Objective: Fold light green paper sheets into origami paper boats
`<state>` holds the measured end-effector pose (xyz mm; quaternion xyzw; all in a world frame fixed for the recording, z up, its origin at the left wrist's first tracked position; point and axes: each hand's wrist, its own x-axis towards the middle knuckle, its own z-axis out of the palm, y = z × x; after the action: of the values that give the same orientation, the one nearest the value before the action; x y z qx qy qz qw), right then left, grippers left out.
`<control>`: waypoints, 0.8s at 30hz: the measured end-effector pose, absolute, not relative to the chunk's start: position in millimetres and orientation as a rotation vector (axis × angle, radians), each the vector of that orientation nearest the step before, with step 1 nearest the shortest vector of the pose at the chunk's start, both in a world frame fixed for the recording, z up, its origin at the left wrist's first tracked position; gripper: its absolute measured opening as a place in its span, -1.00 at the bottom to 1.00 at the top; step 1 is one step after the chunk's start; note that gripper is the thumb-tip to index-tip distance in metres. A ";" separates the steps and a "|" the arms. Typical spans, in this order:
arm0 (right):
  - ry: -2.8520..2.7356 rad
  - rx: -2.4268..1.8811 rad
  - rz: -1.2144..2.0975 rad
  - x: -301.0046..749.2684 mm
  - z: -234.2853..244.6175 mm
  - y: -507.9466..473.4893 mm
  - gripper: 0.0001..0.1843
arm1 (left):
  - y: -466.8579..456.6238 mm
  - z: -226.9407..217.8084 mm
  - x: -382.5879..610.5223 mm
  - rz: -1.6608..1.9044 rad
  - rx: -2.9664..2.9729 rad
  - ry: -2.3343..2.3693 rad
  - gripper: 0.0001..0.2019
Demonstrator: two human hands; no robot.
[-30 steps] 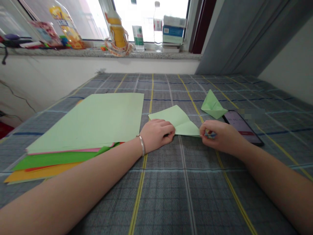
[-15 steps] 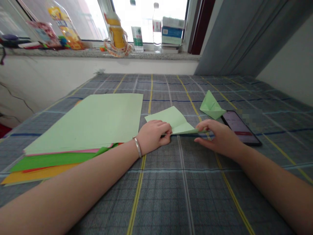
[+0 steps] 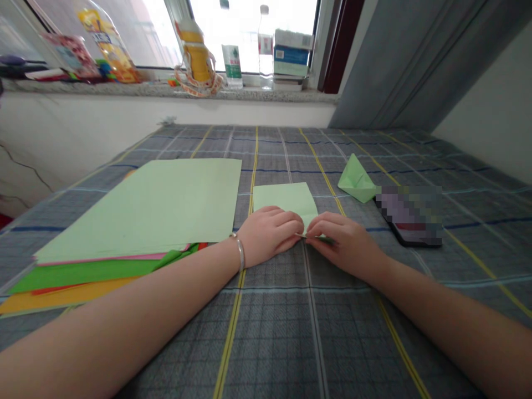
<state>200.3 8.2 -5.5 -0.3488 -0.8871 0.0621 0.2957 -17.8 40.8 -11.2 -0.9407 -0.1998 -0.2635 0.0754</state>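
Note:
A pale green sheet of paper (image 3: 286,195) with a crease lies on the checked cloth before me, its near edge partly hidden by my fingers. My left hand (image 3: 272,233), with a silver bangle at the wrist, is closed over the paper's near left part. Pinched at the near right edge, the paper is also in my right hand (image 3: 343,241), whose fingertips almost meet those of the left. Behind my right hand stands a folded green paper shape (image 3: 356,180), pointed at the top.
A stack of coloured paper (image 3: 145,205), light green on top, lies to the left. On the right rests a phone (image 3: 409,221), its screen partly blurred. Bottles (image 3: 233,66), a box (image 3: 291,58) and a yellow container (image 3: 197,61) line the windowsill.
The paper has turned, so its far edge now runs nearly level. My right hand has moved left, close to my left hand, which has shifted slightly right.

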 end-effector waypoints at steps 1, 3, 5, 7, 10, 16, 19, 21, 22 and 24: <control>-2.381 -0.933 0.158 197.7 -6.2 7.0 -0.93 | 40.6 -11.3 -17.3 -0.816 -2.834 -0.586 -0.87; -2.410 -0.934 0.140 194.8 -7.3 6.0 -0.92 | 40.4 -11.2 -16.7 -0.834 -2.861 -0.548 -0.87; -2.415 -0.914 0.133 194.5 -8.1 6.6 -0.91 | 40.2 -11.0 -16.2 -0.816 -2.881 -0.521 -0.86; -2.417 -0.873 0.141 195.5 -8.4 7.7 -0.91 | 40.0 -11.1 -15.5 -0.795 -2.885 -0.534 -0.85; -2.417 -0.841 0.155 197.4 -8.4 8.9 -0.91 | 40.0 -11.7 -14.9 -0.772 -2.871 -0.549 -0.82; -2.320 -0.864 0.244 203.4 -8.9 11.5 -0.92 | 40.9 -10.8 -19.1 -0.778 -2.891 -0.614 -0.84; -2.328 -0.830 0.248 204.4 -9.3 12.1 -0.94 | 41.0 -9.4 -20.8 -0.773 -2.887 -0.599 -0.84; -2.368 -0.815 0.221 203.0 -9.4 11.6 -0.94 | 40.7 -9.0 -20.5 -0.767 -2.878 -0.555 -0.83; -2.385 -0.809 0.205 201.9 -9.4 11.3 -0.93 | 40.6 -9.0 -19.9 -0.766 -2.871 -0.534 -0.83; -2.402 -0.803 0.198 199.4 -9.3 10.8 -0.92 | 40.2 -9.1 -18.1 -0.771 -2.853 -0.508 -0.81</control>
<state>199.4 10.8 -9.3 -0.3018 -0.9032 0.0746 0.2961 -18.1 40.2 -9.1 -0.9490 -0.1689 -0.2565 0.0712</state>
